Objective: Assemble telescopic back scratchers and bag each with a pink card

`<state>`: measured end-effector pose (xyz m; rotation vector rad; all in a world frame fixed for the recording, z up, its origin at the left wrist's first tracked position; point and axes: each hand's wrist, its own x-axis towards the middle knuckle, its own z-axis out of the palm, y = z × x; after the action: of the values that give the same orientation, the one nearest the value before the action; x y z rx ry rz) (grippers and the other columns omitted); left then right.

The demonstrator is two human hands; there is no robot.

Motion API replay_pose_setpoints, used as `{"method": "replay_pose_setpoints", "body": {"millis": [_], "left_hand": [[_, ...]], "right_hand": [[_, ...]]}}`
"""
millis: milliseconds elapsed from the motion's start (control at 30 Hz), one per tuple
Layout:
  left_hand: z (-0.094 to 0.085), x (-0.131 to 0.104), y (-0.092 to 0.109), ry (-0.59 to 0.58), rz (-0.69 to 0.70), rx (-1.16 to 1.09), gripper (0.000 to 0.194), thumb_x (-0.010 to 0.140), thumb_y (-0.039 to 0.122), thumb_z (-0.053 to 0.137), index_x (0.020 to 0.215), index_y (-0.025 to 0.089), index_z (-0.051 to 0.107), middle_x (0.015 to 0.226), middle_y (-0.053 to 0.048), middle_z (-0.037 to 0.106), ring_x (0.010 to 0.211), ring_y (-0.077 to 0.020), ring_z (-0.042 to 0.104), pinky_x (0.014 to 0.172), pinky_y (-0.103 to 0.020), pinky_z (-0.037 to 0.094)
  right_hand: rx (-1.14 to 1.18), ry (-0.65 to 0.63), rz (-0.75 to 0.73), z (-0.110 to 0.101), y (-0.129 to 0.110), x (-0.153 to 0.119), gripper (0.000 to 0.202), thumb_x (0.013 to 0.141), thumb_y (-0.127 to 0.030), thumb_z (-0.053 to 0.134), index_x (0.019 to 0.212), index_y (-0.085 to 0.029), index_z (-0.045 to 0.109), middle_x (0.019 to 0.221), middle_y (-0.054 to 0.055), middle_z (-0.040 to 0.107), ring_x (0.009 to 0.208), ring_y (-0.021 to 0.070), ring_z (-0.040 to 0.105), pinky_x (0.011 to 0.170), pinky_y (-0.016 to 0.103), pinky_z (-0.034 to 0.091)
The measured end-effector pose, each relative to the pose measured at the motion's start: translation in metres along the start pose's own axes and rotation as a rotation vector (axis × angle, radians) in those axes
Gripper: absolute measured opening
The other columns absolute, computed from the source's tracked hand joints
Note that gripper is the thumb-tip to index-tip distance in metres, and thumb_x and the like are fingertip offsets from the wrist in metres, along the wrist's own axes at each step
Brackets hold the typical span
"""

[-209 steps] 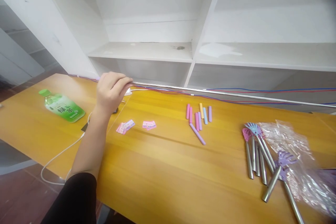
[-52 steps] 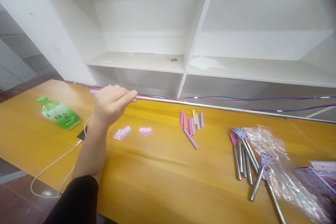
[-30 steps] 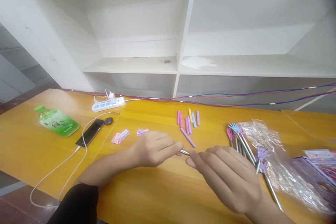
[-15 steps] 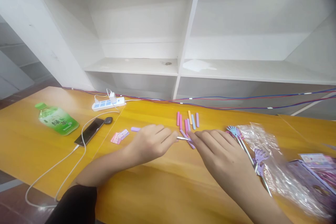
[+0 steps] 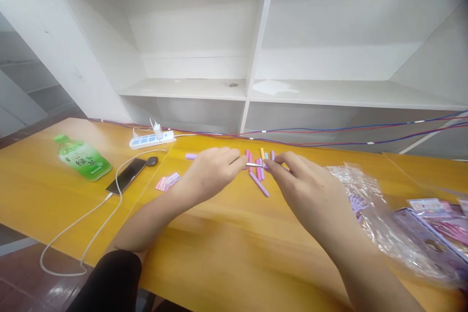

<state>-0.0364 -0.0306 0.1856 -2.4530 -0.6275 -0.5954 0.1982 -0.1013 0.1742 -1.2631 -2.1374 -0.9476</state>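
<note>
My left hand is closed round a thin silver rod, probably part of a back scratcher. A purple tube-like end sticks out on the far side of that hand. At the rod's right end, my right hand pinches a small purple piece, mostly hidden by the fingers. Just behind and below the rod lie several coloured tubes: a pink tube, a yellow tube and a slanting purple tube among them. Beside my right wrist, a purple hand-shaped back scratcher head shows partly.
Clear plastic wrapping and a purple box lie at the right. On the left are a green tea bottle, a phone, small cards and a power strip. Cables run along the back edge below white shelves.
Both hands have moved up and away across the table with the rod between them. The slanting purple tube now shows more fully. My right forearm now hides more of the back scratchers.
</note>
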Motion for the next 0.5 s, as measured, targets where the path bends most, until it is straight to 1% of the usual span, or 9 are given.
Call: {"method": "replay_pose_setpoints", "body": {"millis": [67, 133, 200, 267, 367, 433, 500], "left_hand": [[0.0, 0.003, 0.0, 0.012, -0.012, 0.01, 0.013, 0.103, 0.015, 0.053, 0.094, 0.018, 0.062, 0.079, 0.0, 0.059, 0.068, -0.0152, 0.051, 0.058, -0.033, 0.029], [0.002, 0.004, 0.0, 0.08, -0.002, 0.033, 0.014, 0.103, 0.016, 0.054, 0.092, 0.018, 0.061, 0.077, 0.0, 0.058, 0.067, -0.0151, 0.05, 0.058, -0.034, 0.029], [0.005, 0.003, 0.0, 0.172, 0.034, 0.064, 0.014, 0.104, 0.017, 0.053, 0.093, 0.018, 0.061, 0.074, 0.0, 0.058, 0.066, -0.015, 0.05, 0.058, -0.034, 0.03], [0.008, 0.002, 0.0, 0.234, 0.071, 0.083, 0.011, 0.104, 0.017, 0.054, 0.096, 0.018, 0.061, 0.072, 0.001, 0.058, 0.065, -0.0147, 0.05, 0.058, -0.034, 0.031], [0.009, 0.001, 0.001, 0.254, 0.106, 0.088, 0.007, 0.103, 0.016, 0.056, 0.098, 0.017, 0.062, 0.07, 0.002, 0.056, 0.062, -0.0141, 0.049, 0.057, -0.033, 0.032], [0.008, 0.0, 0.001, 0.254, 0.121, 0.082, 0.004, 0.101, 0.015, 0.059, 0.098, 0.016, 0.062, 0.069, 0.002, 0.056, 0.061, -0.0139, 0.048, 0.056, -0.034, 0.032], [0.007, 0.0, 0.001, 0.247, 0.116, 0.064, 0.004, 0.101, 0.015, 0.059, 0.098, 0.017, 0.062, 0.071, 0.002, 0.058, 0.061, -0.0141, 0.049, 0.056, -0.034, 0.033]], "right_hand": [[0.004, -0.019, 0.031, -0.001, 0.001, 0.001, 0.026, 0.105, -0.007, 0.042, 0.105, -0.013, 0.067, 0.096, 0.006, 0.061, 0.07, 0.0135, 0.039, 0.063, 0.031, 0.023], [0.006, -0.005, 0.037, 0.001, 0.002, 0.001, 0.022, 0.106, -0.01, 0.045, 0.105, -0.014, 0.067, 0.096, 0.005, 0.061, 0.068, 0.012, 0.037, 0.062, 0.03, 0.022], [0.008, 0.044, 0.007, 0.004, 0.003, 0.002, 0.018, 0.106, -0.012, 0.05, 0.104, -0.014, 0.067, 0.092, 0.004, 0.06, 0.066, 0.0114, 0.034, 0.061, 0.031, 0.021], [0.004, 0.102, -0.031, 0.008, 0.005, 0.003, 0.015, 0.104, -0.011, 0.053, 0.102, -0.014, 0.068, 0.083, 0.003, 0.055, 0.064, 0.0115, 0.031, 0.062, 0.031, 0.021], [0.008, 0.124, -0.082, 0.011, 0.006, 0.003, 0.017, 0.103, -0.006, 0.053, 0.101, -0.014, 0.068, 0.075, 0.001, 0.049, 0.064, 0.0115, 0.031, 0.063, 0.031, 0.022], [0.024, 0.117, -0.103, 0.012, 0.007, 0.001, 0.016, 0.101, -0.006, 0.054, 0.102, -0.014, 0.068, 0.075, 0.001, 0.05, 0.066, 0.0115, 0.035, 0.064, 0.032, 0.024], [0.032, 0.125, -0.102, 0.012, 0.009, 0.0, 0.013, 0.1, -0.008, 0.059, 0.104, -0.016, 0.068, 0.074, 0.001, 0.051, 0.068, 0.0118, 0.039, 0.067, 0.032, 0.028]]}}
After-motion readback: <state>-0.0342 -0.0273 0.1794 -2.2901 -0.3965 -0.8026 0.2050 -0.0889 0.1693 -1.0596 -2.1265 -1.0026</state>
